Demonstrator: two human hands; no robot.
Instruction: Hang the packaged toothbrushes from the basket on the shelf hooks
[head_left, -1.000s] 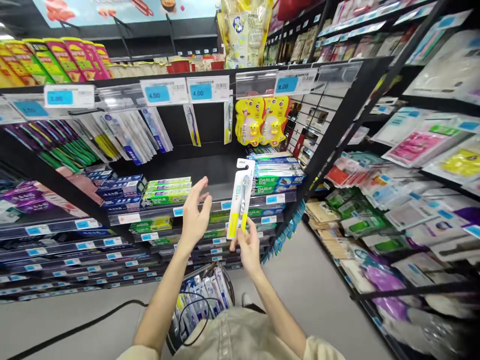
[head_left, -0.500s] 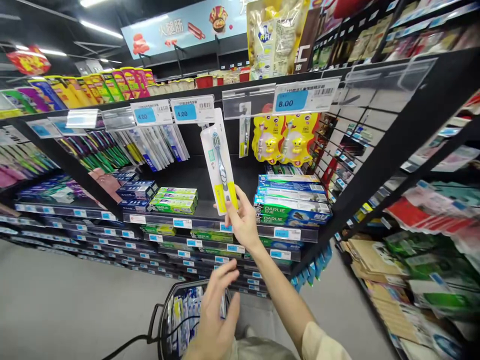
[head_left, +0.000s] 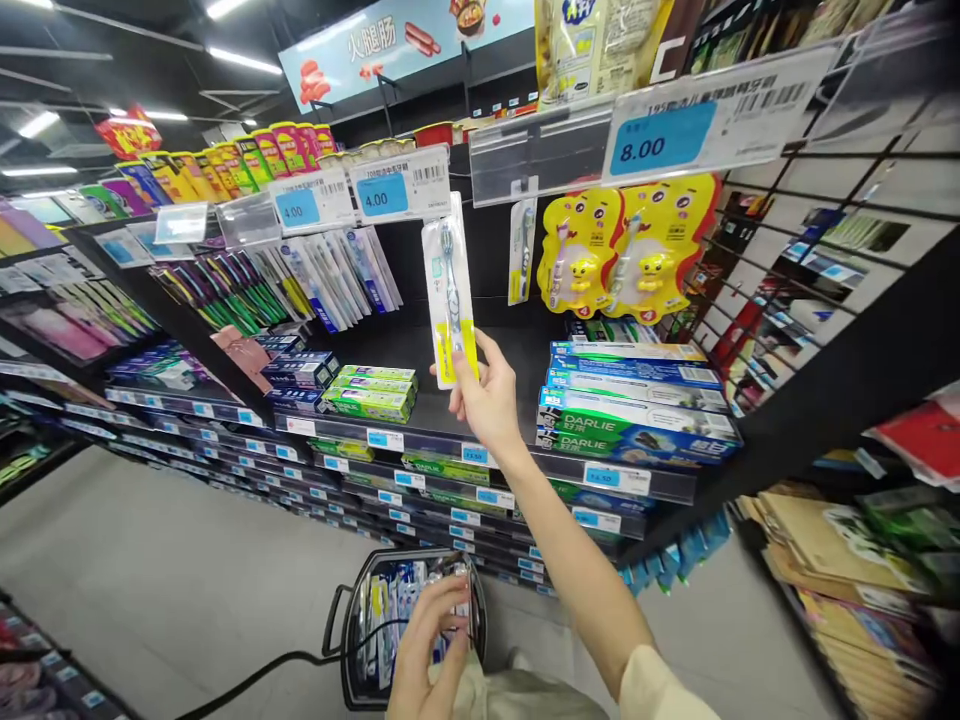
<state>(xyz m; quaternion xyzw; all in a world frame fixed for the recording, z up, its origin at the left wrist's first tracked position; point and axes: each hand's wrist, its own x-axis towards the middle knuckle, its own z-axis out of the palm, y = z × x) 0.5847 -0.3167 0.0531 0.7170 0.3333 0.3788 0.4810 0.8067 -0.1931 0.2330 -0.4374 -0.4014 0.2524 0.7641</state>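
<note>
My right hand (head_left: 486, 398) pinches the yellow bottom end of a carded toothbrush pack (head_left: 448, 288) and holds it upright against the black shelf, just under a blue 4.00 price tag (head_left: 399, 186). My left hand (head_left: 426, 650) is low, with its curled fingers touching packs in the black shopping basket (head_left: 352, 640) that stands on the floor. I cannot make out whether those fingers grip anything. Another single toothbrush pack (head_left: 522, 250) hangs to the right of the one I hold.
Rows of hanging toothbrushes (head_left: 330, 275) fill the hooks to the left. Yellow children's toothbrush cards (head_left: 630, 245) hang under an 8.00 tag (head_left: 712, 115). Stacked toothpaste boxes (head_left: 637, 405) lie on the ledge at the right, green ones (head_left: 371, 392) at the left. A wire rack (head_left: 840, 220) stands right.
My right hand has lifted the toothbrush pack higher, up to the hooks under the 4.00 tag. My left hand has dropped from chest height into the basket. The view has moved closer.
</note>
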